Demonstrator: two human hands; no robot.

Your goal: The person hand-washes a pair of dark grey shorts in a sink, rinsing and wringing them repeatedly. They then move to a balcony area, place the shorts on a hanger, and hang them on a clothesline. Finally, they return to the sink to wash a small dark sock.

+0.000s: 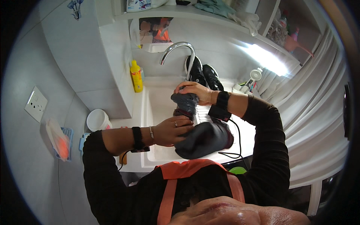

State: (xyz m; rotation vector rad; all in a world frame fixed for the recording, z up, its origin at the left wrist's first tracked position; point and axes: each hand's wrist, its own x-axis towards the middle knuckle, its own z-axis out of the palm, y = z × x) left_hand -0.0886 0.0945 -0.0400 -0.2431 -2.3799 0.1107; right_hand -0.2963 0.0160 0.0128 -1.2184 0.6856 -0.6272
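Note:
A dark grey cloth item with dark red parts [187, 105], possibly a garment or hat, is bunched above the white sink [157, 101]. My right hand [194, 91] grips its upper end, just below the chrome faucet [182, 45]. Lower down, my left hand [174, 130] is closed around the same cloth at its middle. A wide, blurred dark flap [204, 139] hangs out to the right of my left hand, over the sink's front. What my palms cover is hidden.
Black sneakers [208, 74] lean behind the faucet. A yellow bottle [136, 76] stands at the sink's back left, a white bucket [98, 120] farther left. A small fan [255, 75] is at back right. Black cables [239, 137] trail from both wrists.

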